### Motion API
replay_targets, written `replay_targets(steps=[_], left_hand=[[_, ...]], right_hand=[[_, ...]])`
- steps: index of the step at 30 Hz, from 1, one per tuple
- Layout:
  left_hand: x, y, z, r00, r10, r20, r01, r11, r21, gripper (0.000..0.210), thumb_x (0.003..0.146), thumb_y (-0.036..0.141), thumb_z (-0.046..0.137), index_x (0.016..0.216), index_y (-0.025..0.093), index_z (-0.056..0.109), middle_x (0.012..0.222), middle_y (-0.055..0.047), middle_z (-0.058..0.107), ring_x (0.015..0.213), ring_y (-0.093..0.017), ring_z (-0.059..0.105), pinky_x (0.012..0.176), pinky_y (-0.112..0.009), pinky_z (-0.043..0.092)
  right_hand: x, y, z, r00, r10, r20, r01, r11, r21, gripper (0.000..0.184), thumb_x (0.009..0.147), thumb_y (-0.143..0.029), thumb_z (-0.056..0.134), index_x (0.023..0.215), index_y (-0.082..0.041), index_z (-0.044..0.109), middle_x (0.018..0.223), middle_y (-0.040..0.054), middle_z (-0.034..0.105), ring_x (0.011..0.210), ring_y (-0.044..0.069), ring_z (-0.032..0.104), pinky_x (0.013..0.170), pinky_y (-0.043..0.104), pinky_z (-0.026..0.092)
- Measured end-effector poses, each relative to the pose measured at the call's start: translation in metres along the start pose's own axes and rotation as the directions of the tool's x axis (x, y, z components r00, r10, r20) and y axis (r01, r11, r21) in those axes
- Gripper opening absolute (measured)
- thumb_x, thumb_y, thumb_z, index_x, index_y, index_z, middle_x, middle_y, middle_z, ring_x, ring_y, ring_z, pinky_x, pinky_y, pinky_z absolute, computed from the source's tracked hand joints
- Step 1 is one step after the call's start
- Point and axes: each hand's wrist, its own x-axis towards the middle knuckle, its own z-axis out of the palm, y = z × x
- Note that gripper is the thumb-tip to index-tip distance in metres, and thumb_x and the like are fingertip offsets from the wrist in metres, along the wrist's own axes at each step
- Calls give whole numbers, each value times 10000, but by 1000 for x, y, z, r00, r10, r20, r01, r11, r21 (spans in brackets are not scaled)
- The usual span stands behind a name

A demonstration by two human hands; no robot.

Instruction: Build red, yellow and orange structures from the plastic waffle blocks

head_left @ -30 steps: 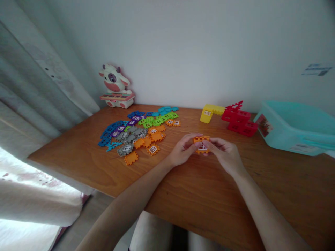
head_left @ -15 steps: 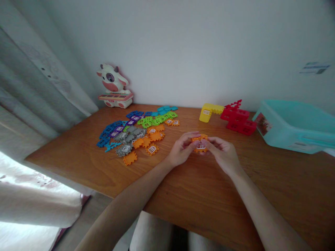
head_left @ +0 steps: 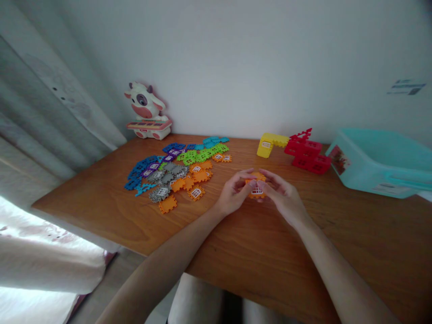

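Between my two hands is an orange block of interlocking building tiles (head_left: 257, 191), with a white window grid on the side facing me. My left hand (head_left: 236, 191) grips its left side, thumb on the front. My right hand (head_left: 281, 195) grips the right side, its thumb also pressed on the front and fingers over the top edge. The block's back and underside are hidden by my fingers. Left of my hands lie loose orange tiles (head_left: 196, 193), some with white window grids, beside a heap of grey tiles (head_left: 168, 175).
Blue tiles (head_left: 140, 168), purple tiles (head_left: 150, 169) and green tiles (head_left: 202, 155) lie farther left. A yellow tile construction (head_left: 265, 147) and a red one (head_left: 308, 157) stand at the back, near a turquoise bin (head_left: 371, 173). A cow toy keyboard (head_left: 148, 119) sits at the back left.
My right fingers have shifted up over the block's top edge, and the block has tilted slightly, showing more of its top. The loose tiles have not moved.
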Motion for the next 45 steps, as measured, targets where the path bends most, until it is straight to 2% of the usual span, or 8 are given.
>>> replay_targets(steps=[5, 12, 21, 32, 38, 40, 42, 45], left_hand=[[1, 6, 2, 998, -58, 14, 58, 998, -21, 340, 904, 487, 687, 1082, 197, 681, 1223, -102, 713, 1099, -197, 681, 987, -363, 530], [-2, 9, 7, 950, -300, 87, 305, 951, -56, 536, 881, 609, 647, 1228, 205, 711, 1240, -107, 727, 1088, -241, 691, 904, -353, 561], [2, 12, 6, 983, -182, -20, 181, 983, -15, 459, 831, 597, 705, 968, 167, 787, 1014, -89, 774, 1021, -235, 681, 987, -382, 511], [9, -1, 3, 868, -472, -155, 373, 825, -424, 393, 769, 450, 809, 999, 187, 630, 928, -11, 689, 831, -131, 652, 782, -265, 517], [12, 7, -10, 944, -297, -142, 320, 930, 181, 365, 963, 490, 560, 1119, 163, 607, 1111, -114, 684, 1037, -229, 656, 958, -397, 514], [10, 17, -15, 984, -128, -125, 177, 806, 565, 397, 1006, 449, 481, 1253, 149, 564, 1277, -167, 633, 1210, -282, 593, 1062, -458, 455], [9, 29, -23, 995, -44, -85, 95, 505, 858, 427, 1002, 413, 486, 1333, 146, 532, 1410, -203, 551, 1324, -351, 506, 1106, -532, 399], [8, 43, -39, 972, -67, -224, 228, 66, 971, 385, 984, 255, 457, 1341, 139, 544, 1451, -235, 508, 1307, -399, 509, 1054, -567, 420]], right_hand=[[5, 4, -10, 987, -152, -58, 134, 960, -244, 590, 722, -606, 813, 1188, -251, 740, 1133, 96, 717, 978, 253, 686, 860, 416, 595], [6, 8, -10, 986, -155, 62, 162, 978, -133, 394, 787, -565, 778, 1048, -270, 764, 1127, 73, 771, 1040, 252, 716, 946, 424, 576], [5, 15, 2, 983, -181, -16, 179, 982, -61, 326, 763, -516, 817, 962, -262, 773, 1035, 63, 793, 998, 246, 732, 946, 432, 579], [4, 26, 11, 991, -130, -41, 121, 978, -170, 676, 732, -559, 821, 1294, -251, 606, 1363, 128, 669, 1187, 299, 678, 990, 478, 588], [7, 34, 9, 989, -144, -46, 132, 970, -202, 589, 797, -588, 759, 1263, -259, 614, 1294, 112, 713, 1158, 299, 698, 994, 503, 589], [9, 35, 7, 984, -163, -70, 144, 965, -218, 574, 797, -588, 757, 1241, -251, 618, 1288, 111, 715, 1153, 295, 698, 977, 485, 593], [10, 36, 5, 981, -160, -112, 128, 961, -246, 593, 777, -597, 767, 1221, -234, 619, 1281, 125, 713, 1133, 297, 700, 955, 473, 596], [9, 36, 2, 973, -154, -171, 87, 934, -347, 657, 761, -641, 748, 1224, -194, 617, 1276, 169, 698, 1071, 313, 708, 913, 485, 596]])
